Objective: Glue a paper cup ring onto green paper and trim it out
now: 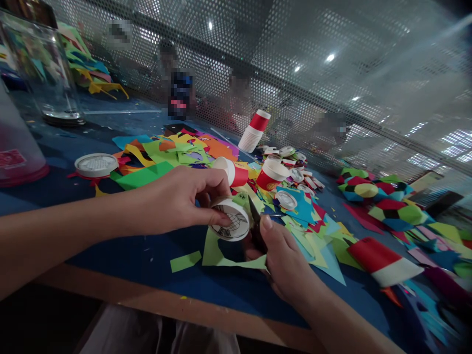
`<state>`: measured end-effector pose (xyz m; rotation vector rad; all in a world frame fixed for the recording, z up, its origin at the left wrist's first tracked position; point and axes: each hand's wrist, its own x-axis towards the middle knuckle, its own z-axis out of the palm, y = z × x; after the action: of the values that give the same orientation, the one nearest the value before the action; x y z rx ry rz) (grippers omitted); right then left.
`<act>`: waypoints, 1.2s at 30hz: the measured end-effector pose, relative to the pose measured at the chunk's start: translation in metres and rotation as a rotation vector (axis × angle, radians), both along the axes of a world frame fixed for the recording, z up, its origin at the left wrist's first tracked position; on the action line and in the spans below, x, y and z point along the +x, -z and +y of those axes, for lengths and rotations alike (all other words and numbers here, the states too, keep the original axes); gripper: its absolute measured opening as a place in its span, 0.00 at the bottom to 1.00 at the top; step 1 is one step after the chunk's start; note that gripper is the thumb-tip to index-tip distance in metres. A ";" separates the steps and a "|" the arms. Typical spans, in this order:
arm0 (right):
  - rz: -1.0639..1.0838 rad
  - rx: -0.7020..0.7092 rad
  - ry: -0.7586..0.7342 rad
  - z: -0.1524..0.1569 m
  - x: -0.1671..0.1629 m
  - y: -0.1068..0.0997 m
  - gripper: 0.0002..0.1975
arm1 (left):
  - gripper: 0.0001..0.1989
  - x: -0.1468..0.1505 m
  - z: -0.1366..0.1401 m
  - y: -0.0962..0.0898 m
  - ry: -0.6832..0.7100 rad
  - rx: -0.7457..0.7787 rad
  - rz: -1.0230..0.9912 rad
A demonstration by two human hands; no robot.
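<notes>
My left hand (184,199) pinches a round white paper disc with a raised rim (236,223), a cup bottom with a black pattern drawn on it. Green paper (241,199) shows behind the disc's upper edge. In my right hand (283,250) are dark-bladed scissors (255,216), their tip pointing up beside the disc; the handles are mostly hidden by my fingers. A light green paper offcut (221,258) with a curved cut edge hangs below, reaching my right fingers. One small green strip (185,261) lies on the blue table to its left.
Red and white paper cups (273,174) stand and lie among coloured paper scraps (184,147). Behind them leans a cup stack (254,132). Another white disc (96,164) lies left, near a glass jar (55,78). Patchwork paper pieces (391,206) sit right. A perforated metal screen (295,64) rises behind.
</notes>
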<state>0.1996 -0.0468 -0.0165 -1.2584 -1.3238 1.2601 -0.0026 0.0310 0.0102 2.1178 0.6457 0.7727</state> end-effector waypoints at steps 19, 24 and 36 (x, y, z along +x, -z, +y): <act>-0.143 0.085 0.016 0.002 0.002 0.000 0.27 | 0.10 -0.005 -0.002 -0.009 -0.066 0.219 0.166; -0.130 0.135 0.010 0.002 0.003 0.004 0.24 | 0.13 -0.002 -0.003 -0.009 -0.046 0.229 0.195; -0.123 0.095 0.011 0.002 0.004 0.001 0.24 | 0.20 -0.004 -0.004 -0.006 -0.068 0.153 0.103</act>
<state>0.2033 -0.0447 -0.0172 -1.2912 -1.4457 1.1140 -0.0064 0.0271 0.0165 2.2974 0.7377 0.7758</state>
